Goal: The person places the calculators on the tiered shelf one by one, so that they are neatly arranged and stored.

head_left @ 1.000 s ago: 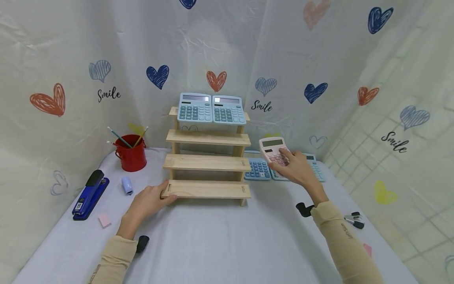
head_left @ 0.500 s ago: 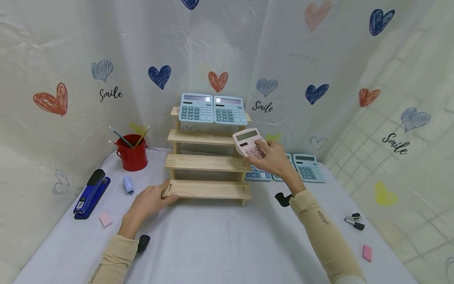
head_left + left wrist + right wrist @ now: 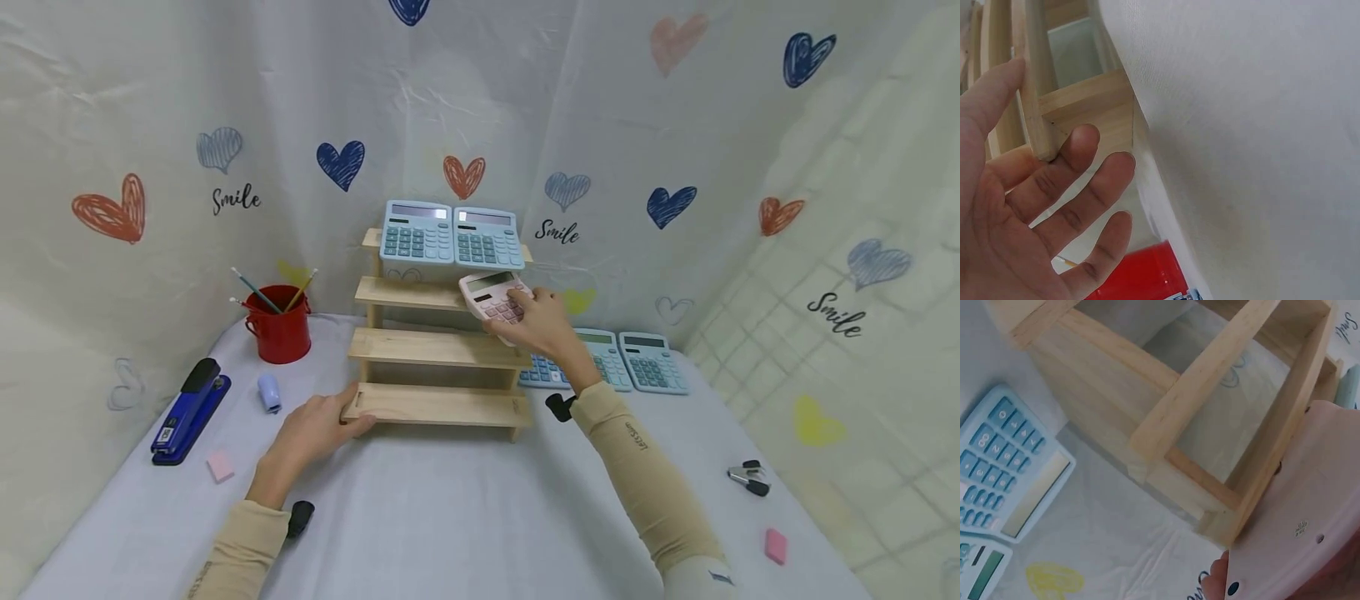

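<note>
A stepped wooden display stand (image 3: 442, 405) stands mid-table. My left hand (image 3: 311, 429) grips the left end of its lowest shelf, thumb on the front edge; the left wrist view shows the other fingers (image 3: 1094, 194) spread beside the wood. My right hand (image 3: 543, 325) pinches a pink calculator (image 3: 491, 292), thumb below and fingers on its keys. It is tilted over the right part of the second shelf from the top, and its underside (image 3: 1304, 500) faces the right wrist view. I cannot tell whether it touches the shelf. Two light-blue calculators (image 3: 417, 233) lean side by side on the top shelf.
Several blue calculators (image 3: 651, 363) lie on the table right of the stand. At left are a red bucket (image 3: 277, 333) with pencils, a blue stapler (image 3: 191, 412), a small lavender object (image 3: 269, 392) and a pale pink eraser (image 3: 221, 467). A staple remover (image 3: 748, 477) and pink block (image 3: 776, 546) lie right.
My right hand has carried the pink calculator leftward, from above the blue calculators on the table to the stand's second shelf from the top. The left hand stays on the lowest shelf.
</note>
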